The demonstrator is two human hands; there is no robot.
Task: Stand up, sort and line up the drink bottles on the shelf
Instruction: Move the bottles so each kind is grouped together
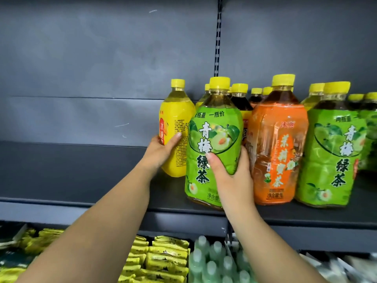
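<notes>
A yellow-labelled bottle (177,119) stands upright at the left end of the group on the dark shelf (81,201). My left hand (163,150) wraps around its lower left side. In front of it stands a green-labelled tea bottle (212,127) near the shelf's front edge, and my right hand (230,172) grips its lower right side. To the right stand an orange-labelled bottle (279,144) and another green-labelled bottle (332,152). Several more yellow-capped bottles (256,94) stand behind them, mostly hidden.
The shelf's left half is bare up to the dark back panel (102,68). A slotted upright (218,37) runs down the back. On the shelf below lie yellow packets (163,260) and pale green-capped bottles (214,260).
</notes>
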